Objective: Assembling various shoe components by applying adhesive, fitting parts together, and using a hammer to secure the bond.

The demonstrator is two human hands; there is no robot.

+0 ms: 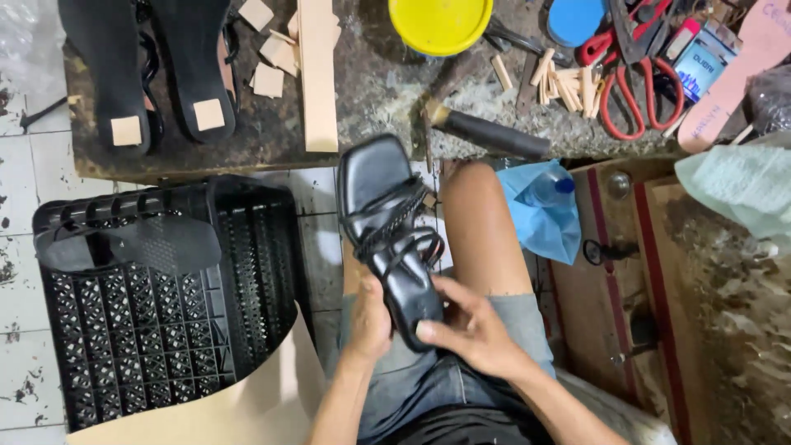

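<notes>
Two hands, one black strappy sandal over the lap

The left hand [368, 317] cups the heel end from the side while the right hand [470, 330] has its grip clamped on the black sandal [387, 222], sole tilted up so the straps face the person (easier to inspect, I'd guess). Two more black soles [152, 66] lie on the tabletop [379, 91], one sole [128, 243] on the black crate [156, 330], one pair of red scissors [630, 82].

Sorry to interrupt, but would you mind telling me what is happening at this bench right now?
A seated person holds a black strappy sandal over their lap with both hands. The left hand cups the heel end from the side, and the right hand presses its thumb on the heel. Two more black soles lie on the workbench beside wooden pieces, a hammer and red scissors. A black crate sits on the floor.
</notes>
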